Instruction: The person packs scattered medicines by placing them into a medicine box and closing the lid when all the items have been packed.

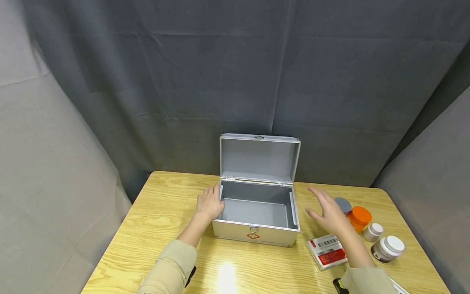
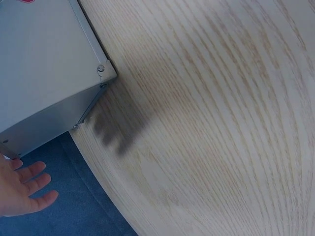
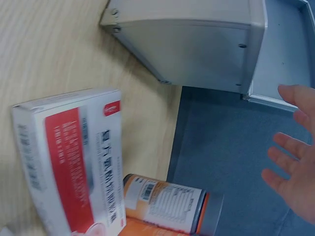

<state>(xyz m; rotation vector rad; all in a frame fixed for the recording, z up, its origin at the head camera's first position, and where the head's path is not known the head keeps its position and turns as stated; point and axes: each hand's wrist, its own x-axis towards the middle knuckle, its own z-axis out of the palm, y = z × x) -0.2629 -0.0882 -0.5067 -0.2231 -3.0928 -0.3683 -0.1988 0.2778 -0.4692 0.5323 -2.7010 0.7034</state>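
Observation:
A silver metal first-aid box [image 1: 257, 235] stands on the table with its lid [image 1: 260, 160] raised, and its inside is bare. My left hand [image 1: 210, 203] is at the box's left rim, fingers spread and relaxed; in the left wrist view the left hand [image 2: 22, 189] has its fingertips right by the box's upper edge. To the right of the box my right hand [image 1: 330, 212] hovers with straight, spread fingers and holds nothing. Below it lies a white and red medicine carton [image 1: 328, 252], partly covered by the forearm.
Right of the carton stand a grey-capped bottle [image 1: 343, 205], an orange-capped bottle [image 1: 360, 217], a small white-capped bottle [image 1: 373, 231] and a larger white jar [image 1: 388, 248]. A white item [image 1: 399, 287] shows by the right sleeve. Dark curtain hangs behind the wooden table [image 1: 165, 192].

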